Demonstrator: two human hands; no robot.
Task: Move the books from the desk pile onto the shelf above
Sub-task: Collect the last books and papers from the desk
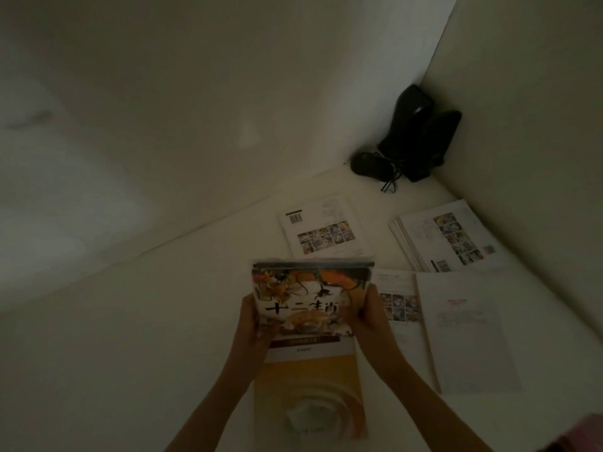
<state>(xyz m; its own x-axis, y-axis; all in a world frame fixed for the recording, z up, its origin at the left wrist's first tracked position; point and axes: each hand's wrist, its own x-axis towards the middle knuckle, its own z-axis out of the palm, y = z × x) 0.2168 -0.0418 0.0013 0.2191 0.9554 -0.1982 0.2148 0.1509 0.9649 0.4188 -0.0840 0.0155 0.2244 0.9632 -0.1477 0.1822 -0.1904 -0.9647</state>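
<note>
Books (311, 293) in a small stack, dragon cover on top, are held up off the counter (146, 353) w/ both hands. Left hand (253, 321) grips the left edge, fingers curled round it; right hand (367, 316) does the same on the right edge, so each grip is closed on the stack, not spread. Stack sits tilted toward the camera, above an orange book (310, 386) lying flat below it.

Step in hand looks like the lift: one batch is off the pile, not yet on the shelf. No shelf shows in view, so can't tell how far up it has to go.

Other thin booklets remain on the counter: one behind the stack (323, 228), a fanned set (450, 238) to the right, and white ones (470, 331) nearer. Dark objects w/ cords (414, 138) sit in the far corner.

Next move prob needs both hands raising the stack level, keeping the edges squeezed so the thin books don't slide apart.
</note>
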